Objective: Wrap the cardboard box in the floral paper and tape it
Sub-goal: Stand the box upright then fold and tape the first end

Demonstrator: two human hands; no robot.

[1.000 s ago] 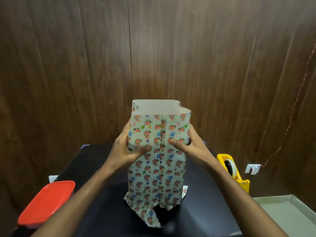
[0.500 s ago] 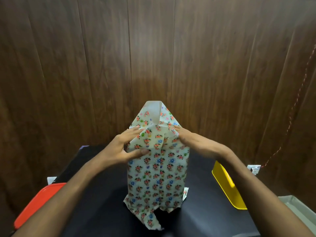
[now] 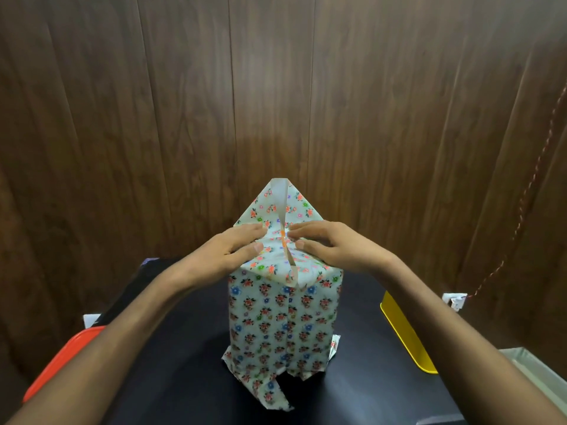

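While box (image 3: 283, 317) stands upright, both grips flat, left (image 3: 228, 251), right (image 3: 329, 246), pressing paper (image 3: 276, 207)

Matt floral paper (image 3: 283, 317) covers the box; the black tabletop (image 3: 184, 378) looks smooth, the wall (image 3: 184, 118) is dark wood-grain panelling, slightly glossy

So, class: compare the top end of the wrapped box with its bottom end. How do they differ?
The top end has its side flaps pressed flat by the left hand and right hand, with one pointed flap standing up. The bottom end is untouched, its paper splayed loose on the black table. Both show floral paper.
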